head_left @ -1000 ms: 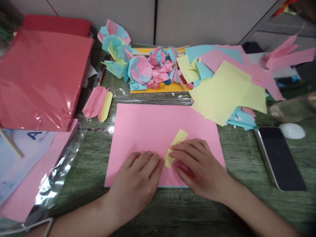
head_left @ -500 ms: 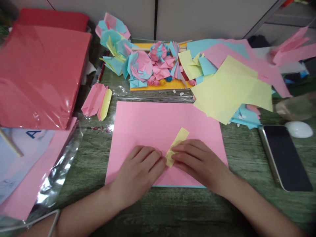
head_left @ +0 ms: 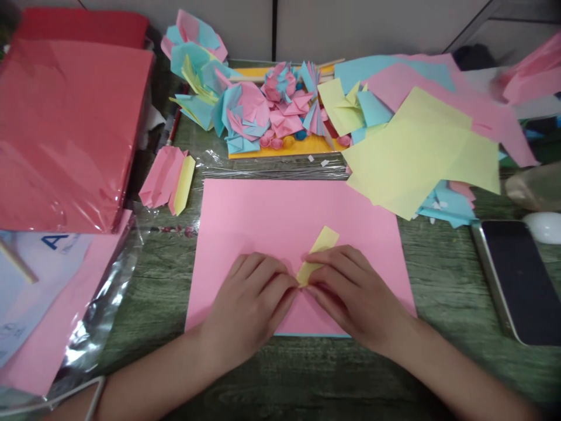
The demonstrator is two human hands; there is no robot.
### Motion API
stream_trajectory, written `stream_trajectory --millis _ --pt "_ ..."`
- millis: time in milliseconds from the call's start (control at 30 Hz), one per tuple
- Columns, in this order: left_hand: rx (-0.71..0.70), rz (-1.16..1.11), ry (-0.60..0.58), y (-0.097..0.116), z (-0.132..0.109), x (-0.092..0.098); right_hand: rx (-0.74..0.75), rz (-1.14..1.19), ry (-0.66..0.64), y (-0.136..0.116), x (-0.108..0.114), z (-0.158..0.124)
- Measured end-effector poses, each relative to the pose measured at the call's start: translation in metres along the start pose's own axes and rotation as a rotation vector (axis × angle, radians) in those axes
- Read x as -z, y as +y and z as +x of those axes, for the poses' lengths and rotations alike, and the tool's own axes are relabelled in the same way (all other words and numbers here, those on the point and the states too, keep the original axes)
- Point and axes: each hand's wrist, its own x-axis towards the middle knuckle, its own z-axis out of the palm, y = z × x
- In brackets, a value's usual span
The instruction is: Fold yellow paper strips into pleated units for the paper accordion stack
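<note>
A narrow folded strip of yellow paper (head_left: pixel 326 240) lies slanted over a stack of pink paper sheets (head_left: pixel 258 216). My left hand (head_left: pixel 258 298) is closed, its thumb and index finger pinching the strip's lower end. From the other side my right hand (head_left: pixel 350 286) grips the same strip, fingertips on its lower half and thumb beneath at the near end. The fingertips of both hands almost meet there, hiding the lowest bit of the strip. Left of the stack rest folded pink pieces (head_left: pixel 160 178) and a folded yellow piece (head_left: pixel 184 184).
Folded paper flowers (head_left: pixel 249 108) and thin wires (head_left: pixel 272 173) lie behind the stack. Loose yellow sheets (head_left: pixel 407 152) spread at the right, near a phone (head_left: pixel 517 280) and a white mouse (head_left: pixel 543 227). Red paper packs (head_left: pixel 74 134) and a plastic sleeve (head_left: pixel 109 304) occupy the left.
The lower end of the yellow strip, showing flat before, is now pinched up between both hands' fingertips. My right thumb has come into view below it. The camera view has shifted slightly.
</note>
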Motion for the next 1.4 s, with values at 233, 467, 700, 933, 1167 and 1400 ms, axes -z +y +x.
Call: stream_trajectory --millis 233,467,700,933,1167,1400 --pt "-0.017 0.033 -0.045 -0.003 -0.002 0.004 -0.114 0.079 0.022 -0.002 -0.004 0.000" --pt "-0.196 0.309 -0.154 0.018 -0.021 0.027 -0.181 0.124 0.006 -0.004 -0.003 0.001" --pt "-0.143 0.354 -0.282 0.025 -0.026 0.027 -0.190 0.114 0.015 -0.006 -0.004 0.004" --pt "-0.110 0.367 -0.268 0.025 -0.033 0.025 -0.190 0.100 -0.016 -0.006 -0.005 0.006" --pt "-0.116 0.365 -0.283 0.025 -0.031 0.026 -0.185 0.044 0.000 -0.007 -0.009 0.007" --pt "-0.114 0.367 -0.297 0.023 -0.031 0.023 -0.167 0.007 0.007 -0.008 -0.007 0.007"
